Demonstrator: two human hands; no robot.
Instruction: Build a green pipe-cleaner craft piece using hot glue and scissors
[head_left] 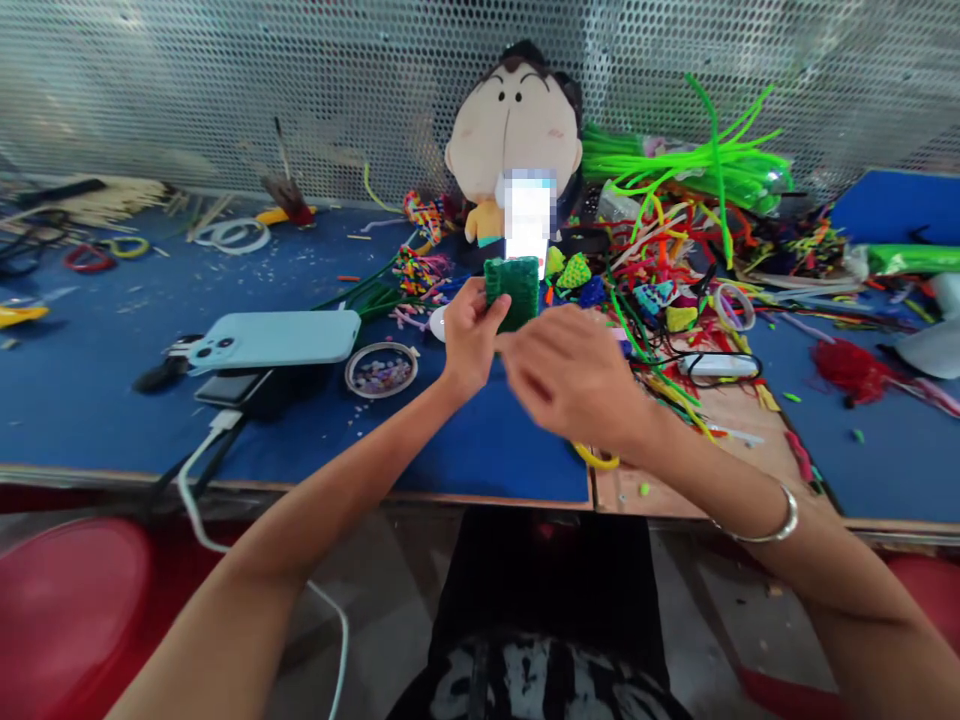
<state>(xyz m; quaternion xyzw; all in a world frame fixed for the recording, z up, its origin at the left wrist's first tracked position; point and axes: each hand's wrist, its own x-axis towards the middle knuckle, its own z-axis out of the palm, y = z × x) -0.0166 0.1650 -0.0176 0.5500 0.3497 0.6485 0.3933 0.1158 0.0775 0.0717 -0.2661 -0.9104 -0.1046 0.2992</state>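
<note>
My left hand (471,340) grips a dark green, fuzzy rectangular piece (514,292), held upright above the table with the thumb across its front. It looks like pipe cleaners laid side by side, though the make is hard to tell. Close by its lower right corner is my right hand (574,375), smeared by motion, with its fingers curled together toward the piece. What those fingers hold, if anything, is hidden. A lit phone screen (525,245), partly pixelated, stands behind the green piece, leaning on a plush doll (514,130).
On the left lie a light blue phone (281,338) and a round dish of beads (382,371). Tangled coloured pipe cleaners (675,250) and a green bundle (690,165) crowd the right. A perforated metal panel (300,90) rises behind. Red stools (71,610) stand below.
</note>
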